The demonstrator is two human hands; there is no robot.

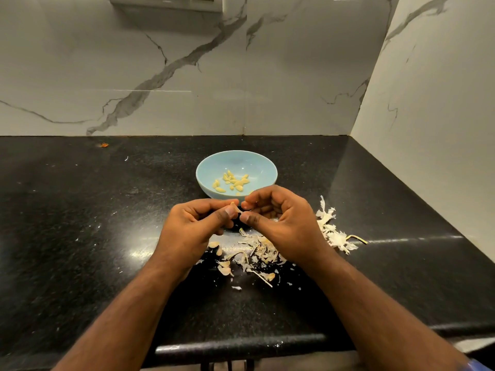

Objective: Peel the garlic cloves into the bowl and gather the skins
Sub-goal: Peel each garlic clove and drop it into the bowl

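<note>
Black counter, no writing: both hands' fingers pinch a garlic clove before the bowl.

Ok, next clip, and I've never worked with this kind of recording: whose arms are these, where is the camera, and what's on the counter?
No machine here: a person works with bare hands, and the single camera sits on their head, looking forward and down. That is why both forearms enter from the bottom. The left hand and the right hand together pinch one small garlic clove just in front of a light blue bowl, apparently peeling it. The bowl holds peeled cloves. Papery skins lie scattered on the black counter beneath the hands, with a whiter heap of skins to the right. Marble-patterned walls stand behind.
</note>
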